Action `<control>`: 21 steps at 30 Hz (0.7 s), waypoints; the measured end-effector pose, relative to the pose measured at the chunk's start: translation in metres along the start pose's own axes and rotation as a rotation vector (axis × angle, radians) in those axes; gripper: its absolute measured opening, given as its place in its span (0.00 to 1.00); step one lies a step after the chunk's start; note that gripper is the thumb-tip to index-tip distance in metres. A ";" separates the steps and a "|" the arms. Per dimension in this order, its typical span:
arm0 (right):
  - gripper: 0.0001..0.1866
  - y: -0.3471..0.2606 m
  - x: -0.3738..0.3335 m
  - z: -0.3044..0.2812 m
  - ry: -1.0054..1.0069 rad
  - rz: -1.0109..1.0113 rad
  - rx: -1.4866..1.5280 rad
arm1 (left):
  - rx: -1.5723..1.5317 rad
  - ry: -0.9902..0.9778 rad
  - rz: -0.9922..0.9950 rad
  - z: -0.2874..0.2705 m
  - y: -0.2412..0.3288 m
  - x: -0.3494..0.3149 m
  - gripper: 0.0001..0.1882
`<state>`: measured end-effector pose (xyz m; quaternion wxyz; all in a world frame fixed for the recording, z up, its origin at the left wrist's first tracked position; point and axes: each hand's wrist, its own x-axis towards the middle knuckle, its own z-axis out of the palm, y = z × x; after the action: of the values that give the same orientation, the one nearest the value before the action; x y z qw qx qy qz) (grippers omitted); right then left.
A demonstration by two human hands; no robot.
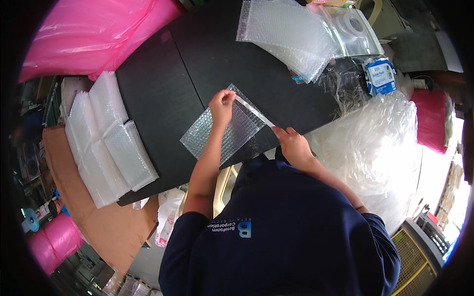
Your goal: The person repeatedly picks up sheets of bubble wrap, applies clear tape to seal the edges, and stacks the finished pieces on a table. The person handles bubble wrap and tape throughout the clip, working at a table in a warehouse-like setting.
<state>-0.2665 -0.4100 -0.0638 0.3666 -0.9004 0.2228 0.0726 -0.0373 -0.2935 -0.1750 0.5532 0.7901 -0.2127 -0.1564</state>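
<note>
A clear bubble wrap pouch (pixel 217 129) lies at an angle on the black table, near its front edge. Along its upper right edge runs a narrow white strip (pixel 255 111), stretched between my two hands. My left hand (pixel 222 106) pinches the far end of the strip between thumb and fingers, above the pouch's top corner. At the near end, my right hand (pixel 294 147) has its fingers closed on the strip, just off the pouch's right corner.
Stacked bubble pouches (pixel 106 143) cover the table's left end. Loose bubble sheets (pixel 291 37) and tape rolls (pixel 351 24) lie at the far right. A blue-and-white packet (pixel 381 76) sits beside a big clear plastic bundle (pixel 365 138). Pink wrap (pixel 94 34) bulges at far left.
</note>
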 end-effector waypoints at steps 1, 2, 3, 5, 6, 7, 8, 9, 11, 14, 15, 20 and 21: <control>0.22 0.003 0.000 0.005 -0.025 0.002 -0.034 | 0.022 0.021 0.025 -0.001 -0.015 0.009 0.04; 0.23 0.006 -0.001 0.011 -0.045 0.019 -0.072 | 0.038 0.030 0.056 0.002 -0.018 0.017 0.04; 0.24 0.008 -0.001 0.017 -0.067 0.034 -0.111 | 0.092 0.012 0.076 0.005 -0.020 0.020 0.04; 0.25 0.011 0.001 0.026 -0.083 0.058 -0.160 | 0.202 -0.022 0.111 0.008 -0.025 0.023 0.03; 0.25 0.011 0.004 0.030 -0.078 0.067 -0.171 | 0.209 0.011 0.134 0.011 -0.027 0.024 0.04; 0.26 0.012 0.007 0.033 -0.074 0.075 -0.181 | 0.216 0.045 0.157 0.014 -0.028 0.025 0.06; 0.26 0.014 0.010 0.037 -0.089 0.082 -0.191 | 0.223 0.076 0.181 0.016 -0.030 0.025 0.07; 0.27 0.016 0.013 0.040 -0.104 0.088 -0.201 | 0.217 0.083 0.142 0.017 -0.032 0.026 0.10; 0.28 0.019 0.020 0.045 -0.147 0.107 -0.212 | 0.202 0.099 0.066 0.019 -0.035 0.027 0.15; 0.30 0.019 0.029 0.046 -0.218 0.144 -0.217 | 0.246 0.096 0.088 0.018 -0.035 0.030 0.22; 0.30 0.017 0.031 0.044 -0.236 0.152 -0.221 | 0.261 0.098 0.091 0.018 -0.035 0.030 0.22; 0.25 0.011 0.042 0.037 -0.288 0.173 -0.254 | 0.310 0.112 0.092 0.018 -0.033 0.030 0.21; 0.24 0.012 0.044 0.039 -0.286 0.173 -0.267 | 0.303 0.113 0.092 0.019 -0.032 0.030 0.21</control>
<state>-0.2321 -0.4059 -0.1126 0.2644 -0.8990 0.2334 0.2597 -0.0150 -0.3149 -0.2124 0.4454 0.8614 -0.2382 -0.0526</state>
